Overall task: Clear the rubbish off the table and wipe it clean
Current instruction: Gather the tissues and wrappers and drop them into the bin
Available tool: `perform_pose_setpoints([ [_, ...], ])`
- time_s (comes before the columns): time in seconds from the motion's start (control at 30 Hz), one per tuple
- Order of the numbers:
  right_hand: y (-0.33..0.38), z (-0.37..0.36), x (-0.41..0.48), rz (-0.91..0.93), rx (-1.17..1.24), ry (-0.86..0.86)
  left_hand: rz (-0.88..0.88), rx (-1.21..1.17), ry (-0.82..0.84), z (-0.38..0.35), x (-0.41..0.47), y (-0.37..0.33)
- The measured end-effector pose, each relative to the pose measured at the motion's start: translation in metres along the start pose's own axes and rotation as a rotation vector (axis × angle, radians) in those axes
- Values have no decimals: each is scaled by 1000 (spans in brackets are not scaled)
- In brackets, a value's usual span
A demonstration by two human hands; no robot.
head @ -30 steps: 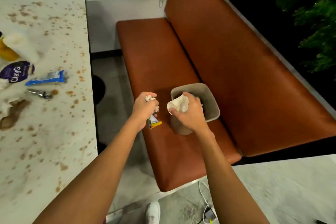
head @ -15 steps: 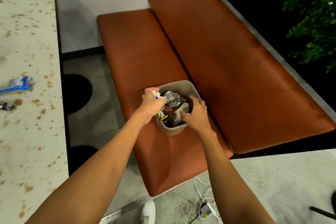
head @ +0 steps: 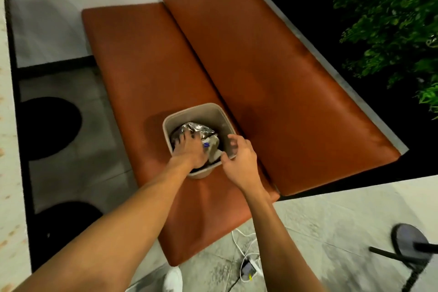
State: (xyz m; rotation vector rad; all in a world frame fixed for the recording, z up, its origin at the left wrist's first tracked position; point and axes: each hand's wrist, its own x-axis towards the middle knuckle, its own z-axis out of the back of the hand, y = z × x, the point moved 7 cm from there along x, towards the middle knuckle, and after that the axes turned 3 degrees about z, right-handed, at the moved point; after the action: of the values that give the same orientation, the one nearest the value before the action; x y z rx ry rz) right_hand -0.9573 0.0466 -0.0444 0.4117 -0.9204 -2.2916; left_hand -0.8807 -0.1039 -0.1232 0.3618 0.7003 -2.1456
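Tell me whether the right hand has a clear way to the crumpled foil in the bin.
Probably yes. The right hand hovers empty at the near rim of the open bin, and the foil lies on top; the left hand covers only its near edge.

Bin mouth crowded
My left hand [head: 190, 152] and crumpled foil [head: 198, 128] fill the bin [head: 189, 111]; I see open bench seat [head: 142, 59] beyond it.
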Motion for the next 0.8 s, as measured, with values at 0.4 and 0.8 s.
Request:
perform_pose_setpoints([
  [0.4,18,1,1,19,-9,-5,-163,-239,-195,53,-26,-3],
  [0.8,114,-55,-21,124,-45,49,-96,-597,-488,121,-129,121],
])
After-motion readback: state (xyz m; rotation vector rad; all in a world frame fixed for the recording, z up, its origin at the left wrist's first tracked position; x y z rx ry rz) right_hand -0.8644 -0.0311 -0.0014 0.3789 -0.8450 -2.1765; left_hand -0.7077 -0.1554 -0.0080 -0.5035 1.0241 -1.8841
